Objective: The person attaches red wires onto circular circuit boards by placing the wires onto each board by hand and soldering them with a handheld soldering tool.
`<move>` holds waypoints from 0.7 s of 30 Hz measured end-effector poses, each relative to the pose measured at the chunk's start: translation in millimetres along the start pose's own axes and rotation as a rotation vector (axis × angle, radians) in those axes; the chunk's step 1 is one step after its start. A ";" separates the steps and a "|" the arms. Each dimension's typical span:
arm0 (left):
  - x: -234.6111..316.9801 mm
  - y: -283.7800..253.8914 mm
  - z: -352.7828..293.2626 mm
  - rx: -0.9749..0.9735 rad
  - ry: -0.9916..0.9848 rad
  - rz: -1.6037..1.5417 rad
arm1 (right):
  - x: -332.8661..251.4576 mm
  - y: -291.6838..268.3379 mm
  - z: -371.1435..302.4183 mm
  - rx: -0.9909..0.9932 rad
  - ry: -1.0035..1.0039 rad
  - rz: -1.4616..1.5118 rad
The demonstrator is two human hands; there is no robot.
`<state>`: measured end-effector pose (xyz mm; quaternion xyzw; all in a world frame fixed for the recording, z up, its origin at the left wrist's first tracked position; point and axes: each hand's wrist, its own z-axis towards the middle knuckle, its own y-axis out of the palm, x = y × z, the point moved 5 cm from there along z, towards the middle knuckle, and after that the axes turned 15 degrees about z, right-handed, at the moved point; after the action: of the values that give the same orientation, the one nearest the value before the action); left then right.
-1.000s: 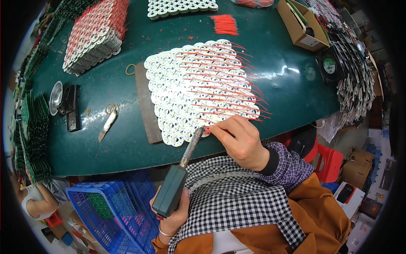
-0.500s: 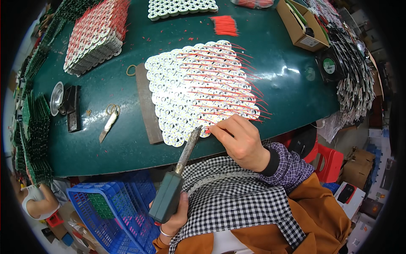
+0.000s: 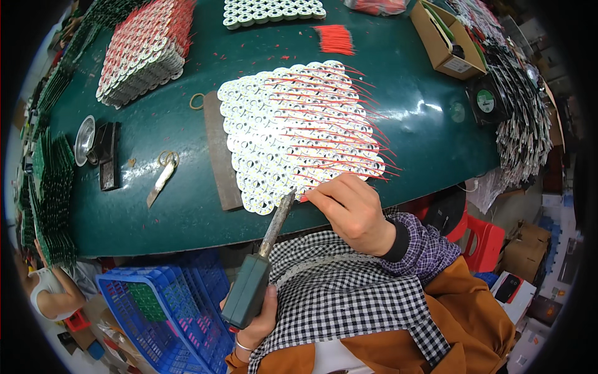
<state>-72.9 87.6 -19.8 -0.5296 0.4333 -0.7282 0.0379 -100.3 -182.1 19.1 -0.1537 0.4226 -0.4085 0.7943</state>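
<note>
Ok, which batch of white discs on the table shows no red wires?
The top-centre batch, partly out of frame; the upper-left stack and the central panel both carry red wires.

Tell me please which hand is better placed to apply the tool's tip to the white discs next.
Probably the left hand: it holds the green-handled tool, whose tip points at the near edge of the white discs. The right hand is close beside the tip, seemingly pinching a small red piece.
</note>
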 end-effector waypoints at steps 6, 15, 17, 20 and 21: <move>-7.8 5.1 -3.7 -0.055 -0.039 -0.070 | -0.4 1.6 -1.7 -0.057 0.004 -0.028; 7.9 -0.9 11.9 -0.034 -0.130 -0.007 | -2.3 0.0 2.5 -0.082 0.018 -0.019; 7.9 -0.7 11.4 -0.029 -0.137 -0.013 | -2.5 -0.1 1.9 -0.087 0.024 -0.019; 3.6 1.1 8.0 0.000 -0.141 -0.028 | -2.5 0.1 2.8 -0.091 0.024 -0.021; 0.7 1.6 5.5 0.020 -0.137 -0.037 | -2.7 0.0 3.0 -0.089 0.021 -0.025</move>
<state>-69.5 83.0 -20.0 -0.5856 0.4128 -0.6951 0.0592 -98.8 -180.3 22.4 -0.1901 0.4468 -0.4007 0.7770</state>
